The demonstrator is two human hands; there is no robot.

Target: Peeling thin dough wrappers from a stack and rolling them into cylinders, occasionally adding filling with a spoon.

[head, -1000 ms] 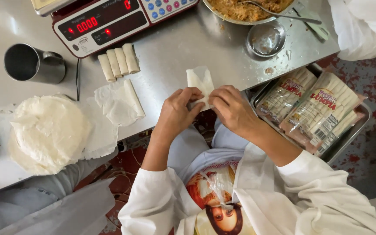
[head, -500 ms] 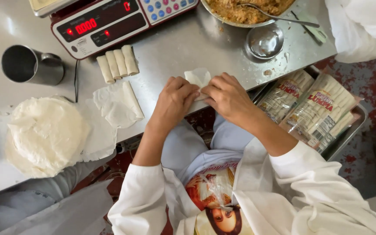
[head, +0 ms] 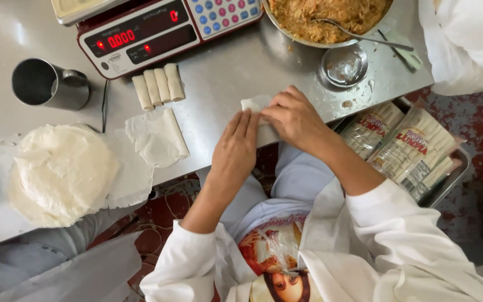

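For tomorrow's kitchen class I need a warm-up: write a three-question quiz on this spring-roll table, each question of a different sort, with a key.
1. True or false: both hands rest on a wrapper at the steel table's near edge.
2. How many finished rolls lie below the scale? A) two B) four C) six
3. Fill in: the filling bowl holds a metal ____.

Key
1. True: the left hand and right hand press on the wrapper at the table edge.
2. B: four rolls lie side by side below the scale.
3. Spoon: the spoon lies in the bowl of filling.
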